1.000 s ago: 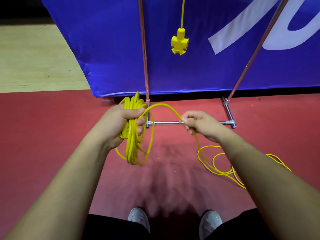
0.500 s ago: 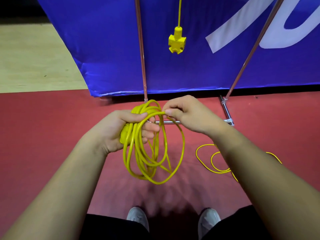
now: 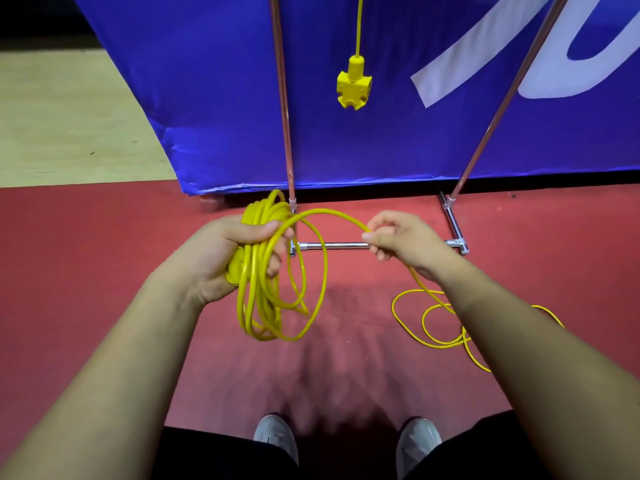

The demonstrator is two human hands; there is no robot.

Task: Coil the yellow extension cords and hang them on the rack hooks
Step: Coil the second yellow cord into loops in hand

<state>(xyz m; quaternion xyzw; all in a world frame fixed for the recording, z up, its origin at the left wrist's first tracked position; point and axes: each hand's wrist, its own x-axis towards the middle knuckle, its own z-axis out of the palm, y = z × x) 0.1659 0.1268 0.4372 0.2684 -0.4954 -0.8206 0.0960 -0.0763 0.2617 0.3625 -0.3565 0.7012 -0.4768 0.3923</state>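
Observation:
My left hand [image 3: 228,251] grips a bundle of several loops of yellow extension cord [image 3: 266,299] that hang below my fist. From the bundle one strand arcs right to my right hand [image 3: 405,244], which pinches it between thumb and fingers. Past that hand the cord drops to loose slack loops [image 3: 433,327] on the red floor at the right. A second yellow cord hangs from above with its multi-outlet socket end [image 3: 354,85] dangling in front of the blue banner. The rack's hooks are out of view.
The metal rack has two upright poles [image 3: 282,98] and a chrome base bar [image 3: 332,245] on the red floor just beyond my hands. A blue banner [image 3: 207,81] stands behind it. My two shoes [image 3: 277,434] show at the bottom.
My right hand laid a loop into my left hand, then moved back out to the right along the cord. The bundle has one more loop and less slack lies on the floor.

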